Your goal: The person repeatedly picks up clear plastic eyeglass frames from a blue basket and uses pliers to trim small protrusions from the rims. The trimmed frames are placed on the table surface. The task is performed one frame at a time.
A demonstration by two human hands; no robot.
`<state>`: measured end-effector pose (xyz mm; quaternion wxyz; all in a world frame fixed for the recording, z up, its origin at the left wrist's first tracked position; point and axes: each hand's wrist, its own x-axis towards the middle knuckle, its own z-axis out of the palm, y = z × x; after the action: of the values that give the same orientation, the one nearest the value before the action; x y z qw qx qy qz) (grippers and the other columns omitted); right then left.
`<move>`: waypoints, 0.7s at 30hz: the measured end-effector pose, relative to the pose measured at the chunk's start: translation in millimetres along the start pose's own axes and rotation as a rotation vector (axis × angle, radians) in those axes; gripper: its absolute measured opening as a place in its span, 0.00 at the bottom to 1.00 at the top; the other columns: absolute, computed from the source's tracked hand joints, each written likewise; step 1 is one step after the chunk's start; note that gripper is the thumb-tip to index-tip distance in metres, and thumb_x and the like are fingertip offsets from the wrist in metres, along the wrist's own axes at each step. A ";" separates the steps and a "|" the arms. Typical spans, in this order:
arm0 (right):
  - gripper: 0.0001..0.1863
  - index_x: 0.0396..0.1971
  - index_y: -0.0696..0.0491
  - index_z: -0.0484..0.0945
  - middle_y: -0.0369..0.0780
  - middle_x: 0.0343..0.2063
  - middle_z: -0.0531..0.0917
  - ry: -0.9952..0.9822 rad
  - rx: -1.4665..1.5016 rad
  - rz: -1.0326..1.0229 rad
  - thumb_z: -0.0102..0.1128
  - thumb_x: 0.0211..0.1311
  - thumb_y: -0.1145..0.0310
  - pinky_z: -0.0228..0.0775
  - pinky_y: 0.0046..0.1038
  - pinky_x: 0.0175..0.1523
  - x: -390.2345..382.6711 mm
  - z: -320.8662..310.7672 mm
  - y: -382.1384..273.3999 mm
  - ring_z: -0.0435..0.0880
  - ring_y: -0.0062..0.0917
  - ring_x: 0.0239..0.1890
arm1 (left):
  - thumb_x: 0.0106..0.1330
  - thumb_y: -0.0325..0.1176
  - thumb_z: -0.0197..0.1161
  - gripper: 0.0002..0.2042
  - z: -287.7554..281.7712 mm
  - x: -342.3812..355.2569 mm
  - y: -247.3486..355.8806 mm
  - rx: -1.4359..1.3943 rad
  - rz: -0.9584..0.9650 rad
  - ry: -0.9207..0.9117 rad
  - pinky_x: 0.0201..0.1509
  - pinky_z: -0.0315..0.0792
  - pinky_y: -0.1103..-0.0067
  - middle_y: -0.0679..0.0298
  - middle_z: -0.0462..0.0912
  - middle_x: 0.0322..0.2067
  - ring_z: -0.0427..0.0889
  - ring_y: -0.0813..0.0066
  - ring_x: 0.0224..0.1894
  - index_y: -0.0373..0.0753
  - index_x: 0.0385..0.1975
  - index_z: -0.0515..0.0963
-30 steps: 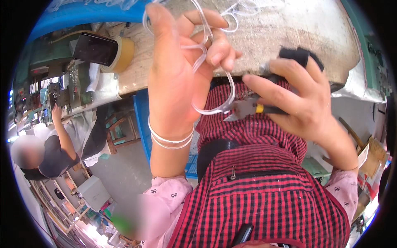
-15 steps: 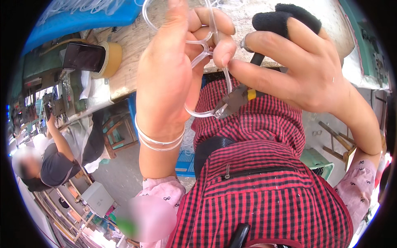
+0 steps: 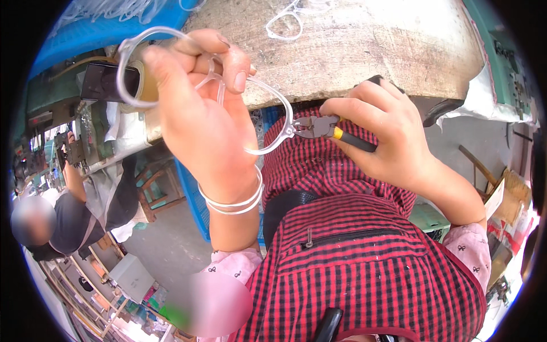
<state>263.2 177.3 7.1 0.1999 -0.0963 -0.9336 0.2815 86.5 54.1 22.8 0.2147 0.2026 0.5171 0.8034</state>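
My left hand (image 3: 199, 119) is closed on a clear plastic eyeglass frame (image 3: 289, 111), its fingers around the bridge. One round rim sticks out past my thumb, the other reaches to the right. Wrapped around the handles of the cutting pliers (image 3: 314, 126), which are black with yellow bands, is my right hand (image 3: 393, 128). The plier jaws meet the small hinge lug on the outer side of the right-hand rim. Whether they bite into it is too fine to tell. Two pale bands (image 3: 231, 208) circle my left wrist.
Another clear frame (image 3: 290, 38) lies on the wooden table (image 3: 364, 62). At the upper left a blue basket (image 3: 185, 14) holds many clear pieces. A dark phone (image 3: 105, 81) leans by a tape roll (image 3: 149, 85). A person (image 3: 71, 219) works at left.
My left hand has moved left and down, turning the frame so both rims show. My right hand has dropped, and the pliers now point left at the rim's outer side.
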 end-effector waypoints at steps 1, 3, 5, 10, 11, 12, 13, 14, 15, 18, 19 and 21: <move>0.20 0.41 0.45 0.83 0.34 0.29 0.77 0.033 -0.030 -0.015 0.73 0.43 0.69 0.70 0.33 0.36 0.3 0.0 -1.8 0.75 0.33 0.31 | 0.81 0.51 0.42 0.25 3.6 -2.7 3.2 0.080 0.047 0.056 0.48 0.70 0.71 0.62 0.73 0.27 0.74 0.68 0.33 0.31 0.42 0.74; 0.22 0.43 0.44 0.83 0.35 0.30 0.77 0.073 -0.067 -0.017 0.73 0.41 0.70 0.70 0.33 0.36 2.5 -3.9 -4.8 0.75 0.33 0.31 | 0.81 0.50 0.43 0.25 -13.3 0.7 7.9 -0.093 0.111 -0.164 0.48 0.73 0.73 0.56 0.77 0.35 0.77 0.67 0.36 0.28 0.43 0.73; 0.25 0.46 0.45 0.84 0.35 0.32 0.78 0.071 -0.091 -0.023 0.73 0.40 0.72 0.69 0.33 0.37 2.5 -3.1 -8.5 0.75 0.33 0.33 | 0.81 0.48 0.44 0.23 -15.7 -1.2 8.2 -0.093 0.159 -0.189 0.49 0.73 0.74 0.57 0.78 0.37 0.78 0.68 0.37 0.29 0.44 0.74; 0.19 0.39 0.43 0.82 0.33 0.29 0.76 0.139 -0.249 0.063 0.72 0.43 0.68 0.70 0.33 0.34 -2.0 16.5 -22.8 0.77 0.30 0.33 | 0.81 0.44 0.47 0.19 -14.4 -11.4 8.5 -0.093 0.263 -0.165 0.48 0.74 0.77 0.58 0.79 0.40 0.78 0.71 0.40 0.30 0.45 0.75; 0.19 0.40 0.43 0.83 0.33 0.29 0.77 0.077 -0.143 0.088 0.72 0.44 0.68 0.70 0.33 0.36 -2.7 20.0 -22.0 0.77 0.30 0.34 | 0.81 0.44 0.48 0.19 -15.4 -17.6 4.0 -0.084 0.277 -0.090 0.47 0.74 0.78 0.59 0.79 0.40 0.78 0.72 0.40 0.30 0.45 0.75; 0.18 0.41 0.44 0.84 0.34 0.30 0.77 0.016 -0.039 0.115 0.72 0.45 0.68 0.70 0.33 0.38 -3.8 22.2 -20.0 0.77 0.30 0.35 | 0.81 0.45 0.46 0.19 -13.5 -22.6 0.9 -0.031 0.291 -0.006 0.43 0.71 0.79 0.61 0.78 0.36 0.76 0.74 0.36 0.31 0.44 0.75; 0.20 0.44 0.48 0.84 0.38 0.30 0.79 -0.072 0.181 0.149 0.72 0.47 0.70 0.70 0.35 0.40 -7.6 24.4 -17.4 0.78 0.34 0.35 | 0.82 0.45 0.43 0.20 -13.7 -30.2 3.9 0.144 0.280 0.083 0.39 0.69 0.80 0.62 0.77 0.32 0.74 0.76 0.33 0.33 0.42 0.74; 0.20 0.45 0.50 0.84 0.39 0.31 0.81 -0.187 0.309 0.176 0.74 0.50 0.68 0.71 0.35 0.44 -10.2 23.2 -14.4 0.80 0.35 0.38 | 0.82 0.46 0.41 0.21 -14.9 -36.4 5.1 0.334 0.246 0.134 0.36 0.66 0.81 0.63 0.76 0.28 0.72 0.78 0.29 0.34 0.41 0.74; 0.21 0.46 0.51 0.83 0.40 0.33 0.81 -0.212 0.424 0.196 0.74 0.50 0.67 0.72 0.35 0.45 -16.9 24.0 -10.9 0.80 0.35 0.39 | 0.83 0.46 0.39 0.22 -23.4 -42.6 11.2 0.506 0.185 0.123 0.32 0.63 0.82 0.65 0.75 0.24 0.70 0.80 0.25 0.35 0.39 0.74; 0.24 0.54 0.54 0.81 0.40 0.43 0.85 -0.265 0.714 0.440 0.73 0.56 0.70 0.72 0.31 0.58 -40.1 16.1 5.9 0.83 0.28 0.50 | 0.66 0.36 0.69 0.20 -76.6 -46.2 64.3 1.075 -0.323 -0.323 0.47 0.73 0.74 0.61 0.81 0.35 0.79 0.70 0.38 0.34 0.54 0.76; 0.23 0.53 0.54 0.81 0.39 0.41 0.85 -0.195 0.767 0.524 0.73 0.57 0.66 0.73 0.30 0.55 -51.4 18.1 12.1 0.83 0.26 0.47 | 0.60 0.37 0.73 0.26 -94.7 -41.3 76.1 1.284 -0.216 -0.559 0.52 0.72 0.69 0.57 0.81 0.39 0.79 0.63 0.43 0.35 0.56 0.76; 0.21 0.52 0.54 0.82 0.35 0.38 0.83 -0.163 0.792 0.686 0.71 0.60 0.64 0.73 0.26 0.52 -64.0 10.4 19.9 0.80 0.19 0.44 | 0.49 0.41 0.79 0.37 -109.8 -31.7 88.2 1.594 -0.088 -0.739 0.62 0.66 0.60 0.48 0.78 0.50 0.73 0.47 0.57 0.36 0.61 0.74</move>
<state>317.7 169.9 -32.4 0.0441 -0.2909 -0.6832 0.6683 40.6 -78.1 58.5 0.1939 0.5192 0.8288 0.0772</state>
